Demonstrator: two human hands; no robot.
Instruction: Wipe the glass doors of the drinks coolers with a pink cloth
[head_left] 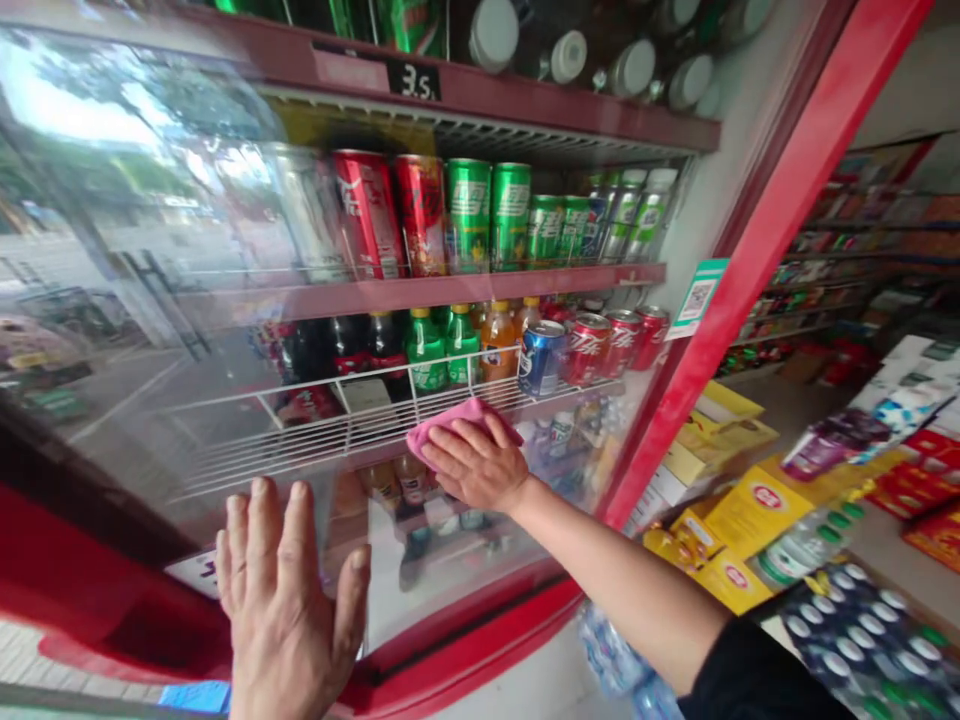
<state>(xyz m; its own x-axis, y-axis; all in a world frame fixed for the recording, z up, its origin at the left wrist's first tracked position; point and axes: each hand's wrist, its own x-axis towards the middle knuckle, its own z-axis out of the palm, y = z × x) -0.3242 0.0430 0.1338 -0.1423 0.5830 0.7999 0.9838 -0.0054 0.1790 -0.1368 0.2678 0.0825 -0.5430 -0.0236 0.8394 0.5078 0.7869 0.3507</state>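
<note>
My right grip, open, presses a pink cloth against the glass door of the red drinks cooler, my open left grip flat on the glass nearby.

Head view, very near a cooler's glass door, looking down, apparently wide-angle.
</note>
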